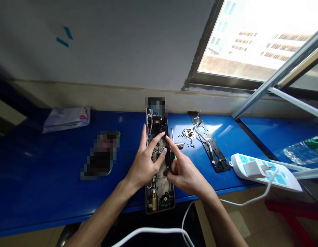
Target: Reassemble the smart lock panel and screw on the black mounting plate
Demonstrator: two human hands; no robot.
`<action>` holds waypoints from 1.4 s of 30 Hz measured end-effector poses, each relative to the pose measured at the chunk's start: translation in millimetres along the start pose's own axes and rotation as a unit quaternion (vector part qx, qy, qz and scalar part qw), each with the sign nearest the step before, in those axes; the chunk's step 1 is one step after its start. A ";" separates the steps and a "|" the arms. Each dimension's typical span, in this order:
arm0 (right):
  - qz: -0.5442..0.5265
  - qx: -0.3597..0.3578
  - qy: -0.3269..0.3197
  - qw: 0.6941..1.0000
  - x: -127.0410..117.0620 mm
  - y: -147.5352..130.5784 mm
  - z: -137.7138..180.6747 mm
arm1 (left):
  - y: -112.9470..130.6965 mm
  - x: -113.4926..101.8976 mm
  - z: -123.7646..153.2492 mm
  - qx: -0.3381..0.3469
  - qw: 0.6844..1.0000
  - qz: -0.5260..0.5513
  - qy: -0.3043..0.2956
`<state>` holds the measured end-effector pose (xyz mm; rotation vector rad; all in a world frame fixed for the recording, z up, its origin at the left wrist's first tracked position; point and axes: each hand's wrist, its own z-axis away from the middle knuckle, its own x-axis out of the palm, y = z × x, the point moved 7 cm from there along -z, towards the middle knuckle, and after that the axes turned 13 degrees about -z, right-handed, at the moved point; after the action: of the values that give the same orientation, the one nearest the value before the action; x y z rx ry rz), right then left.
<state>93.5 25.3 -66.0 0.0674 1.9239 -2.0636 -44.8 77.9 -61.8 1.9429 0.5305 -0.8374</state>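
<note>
An opened door lock housing, long and dark, stands over the table's front edge, with wires, a circuit board and a brass cylinder inside. Over its upper middle lies my left hand, thumb and forefinger apart near a round part with a pale wire, another finger along the left rim. My right hand grips the right wall, forefinger stretched over the rim, thumb inside, other fingers curled outside. Beside that hand a thin rod and a bit of green show, partly hidden.
Right of the housing lie small dark screws, a small round-centred part and a black perforated plate with cable. Farther right are a power strip with charger and a bottle. A blurred phone and packet lie left.
</note>
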 end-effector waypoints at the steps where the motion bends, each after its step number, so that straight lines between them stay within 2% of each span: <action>1: -0.002 -0.004 -0.003 1.000 -0.8 -0.8 0.7 | -0.2 0.0 0.1 0.001 1.000 0.000 -0.002; 7: -0.017 -0.017 -0.034 0.999 0.5 -5.8 7.2 | -2.2 0.4 0.1 -0.004 1.000 0.006 -0.008; 13: 0.019 -0.019 0.012 1.000 3.4 -4.0 7.4 | -2.5 -0.3 0.4 0.006 1.000 0.002 -0.007; 17: -0.069 0.005 -0.020 0.997 -11.0 -4.6 7.7 | -1.1 -2.5 1.7 0.019 0.999 -0.039 0.011; 19: -0.092 -0.011 0.011 0.996 -26.8 -6.3 6.4 | 3.0 -5.2 1.5 0.036 0.996 -0.070 0.030; 22: 0.000 -0.019 0.094 0.995 -46.3 -2.2 1.8 | 11.2 -11.0 -2.6 0.065 0.989 -0.113 0.064; 26: 0.085 -0.003 0.149 0.985 -61.6 7.2 -13.9 | 24.4 -19.7 -17.9 0.123 0.978 -0.137 0.095; 28: 0.126 0.009 0.205 0.971 -81.9 10.1 -24.2 | 32.9 -19.6 -29.0 0.168 0.972 -0.144 0.076; 30: 0.172 0.029 0.274 0.946 -109.1 12.3 -33.6 | 41.9 -14.7 -40.1 0.214 0.965 -0.151 0.031; 32: 0.211 0.053 0.310 0.925 -131.9 15.3 -43.8 | 50.9 -7.5 -49.7 0.254 0.952 -0.169 -0.009; 35: 0.249 0.081 0.294 0.919 -147.2 22.9 -60.8 | 62.8 5.8 -60.1 0.299 0.932 -0.199 -0.046; 39: 0.274 0.107 0.256 0.921 -146.7 35.7 -75.3 | 73.1 19.9 -67.6 0.328 0.920 -0.206 -0.067; 42: 0.281 0.113 0.246 0.921 -145.0 41.5 -77.9 | 75.8 21.9 -69.9 0.330 0.921 -0.195 -0.066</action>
<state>227.9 128.4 -77.3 1.1484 1.6105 -1.9502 43.4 103.3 -10.0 2.3925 0.6174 -1.5470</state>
